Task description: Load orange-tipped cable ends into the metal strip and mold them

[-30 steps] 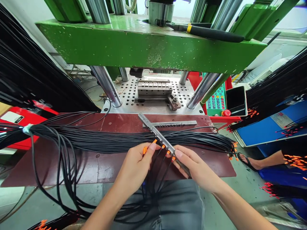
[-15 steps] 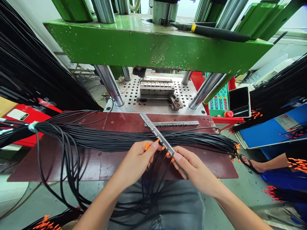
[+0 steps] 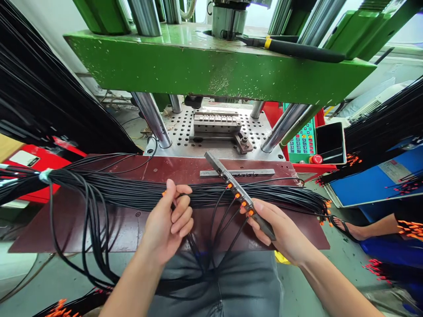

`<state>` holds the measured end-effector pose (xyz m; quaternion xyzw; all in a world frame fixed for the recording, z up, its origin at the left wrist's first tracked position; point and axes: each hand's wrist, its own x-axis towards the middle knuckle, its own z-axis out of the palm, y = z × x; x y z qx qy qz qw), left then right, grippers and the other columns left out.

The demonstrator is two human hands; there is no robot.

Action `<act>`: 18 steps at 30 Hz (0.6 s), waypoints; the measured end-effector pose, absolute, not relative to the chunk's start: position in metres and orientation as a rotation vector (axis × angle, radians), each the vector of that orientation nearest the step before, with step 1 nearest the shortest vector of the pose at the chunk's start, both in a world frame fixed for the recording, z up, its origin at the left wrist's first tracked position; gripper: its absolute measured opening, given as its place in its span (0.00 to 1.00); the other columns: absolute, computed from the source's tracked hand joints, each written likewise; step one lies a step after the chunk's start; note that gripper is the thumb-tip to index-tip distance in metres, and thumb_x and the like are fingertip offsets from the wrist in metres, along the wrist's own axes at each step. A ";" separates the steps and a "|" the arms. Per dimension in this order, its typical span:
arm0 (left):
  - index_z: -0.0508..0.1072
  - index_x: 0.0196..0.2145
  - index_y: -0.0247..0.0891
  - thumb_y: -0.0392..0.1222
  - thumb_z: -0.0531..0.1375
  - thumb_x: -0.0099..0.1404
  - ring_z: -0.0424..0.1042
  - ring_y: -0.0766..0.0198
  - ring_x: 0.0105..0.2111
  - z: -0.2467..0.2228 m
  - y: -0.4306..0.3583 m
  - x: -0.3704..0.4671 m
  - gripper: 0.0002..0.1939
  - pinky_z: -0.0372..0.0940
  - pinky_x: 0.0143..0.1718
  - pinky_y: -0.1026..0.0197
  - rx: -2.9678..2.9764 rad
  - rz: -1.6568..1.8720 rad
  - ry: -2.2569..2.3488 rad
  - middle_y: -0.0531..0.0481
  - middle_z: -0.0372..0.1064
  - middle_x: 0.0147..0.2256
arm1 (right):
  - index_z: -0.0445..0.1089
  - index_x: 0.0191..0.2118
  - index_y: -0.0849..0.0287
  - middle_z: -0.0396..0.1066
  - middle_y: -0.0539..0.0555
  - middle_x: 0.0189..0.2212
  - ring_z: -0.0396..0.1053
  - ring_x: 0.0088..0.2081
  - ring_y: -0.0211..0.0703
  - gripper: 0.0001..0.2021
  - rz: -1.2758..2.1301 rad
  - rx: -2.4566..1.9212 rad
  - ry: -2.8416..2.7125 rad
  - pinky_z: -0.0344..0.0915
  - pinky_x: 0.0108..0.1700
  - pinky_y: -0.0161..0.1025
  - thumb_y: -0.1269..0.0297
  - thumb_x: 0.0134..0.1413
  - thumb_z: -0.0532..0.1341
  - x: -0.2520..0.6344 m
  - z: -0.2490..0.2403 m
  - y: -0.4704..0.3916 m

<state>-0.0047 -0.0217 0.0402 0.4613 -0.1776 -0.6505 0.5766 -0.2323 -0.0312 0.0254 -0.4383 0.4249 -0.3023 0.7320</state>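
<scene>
Above the board's right half, the right hand grips a slanting metal bar edged with four orange tips.
The left hand curls closed, apparently on a cable whose orange end shows by its thumb; a tug on the thin cables trailing over the near edge could pull the tips loose. Beneath, a thick bundle might snag them; a second bar lies toward the far edge.

The right fingers grip a metal bar lined with orange-tipped cables near the left hand.
</scene>
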 end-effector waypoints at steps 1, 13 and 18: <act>0.71 0.32 0.37 0.56 0.63 0.62 0.39 0.76 0.13 0.040 -0.019 -0.009 0.17 0.45 0.10 0.72 1.014 -1.553 -0.314 0.63 0.42 0.16 | 0.69 0.40 0.61 0.55 0.45 0.22 0.48 0.18 0.30 0.20 -0.673 -0.962 0.938 0.41 0.21 0.33 0.48 0.65 0.53 -0.233 0.026 -0.031; 0.74 0.40 0.37 0.45 0.68 0.58 0.62 0.73 0.22 0.021 -0.008 -0.037 0.14 0.59 0.19 0.71 1.169 -1.270 -0.577 0.54 0.66 0.26 | 0.68 0.41 0.61 0.57 0.45 0.24 0.48 0.19 0.29 0.19 -0.636 -1.039 0.903 0.42 0.22 0.34 0.49 0.67 0.51 -0.235 0.020 -0.026; 0.72 0.36 0.36 0.46 0.68 0.58 0.58 0.74 0.17 0.020 -0.011 -0.027 0.13 0.54 0.12 0.74 1.244 -1.295 -0.693 0.57 0.62 0.21 | 0.67 0.39 0.61 0.56 0.46 0.24 0.48 0.20 0.29 0.18 -0.601 -1.087 0.880 0.44 0.22 0.34 0.50 0.68 0.51 -0.233 0.022 -0.026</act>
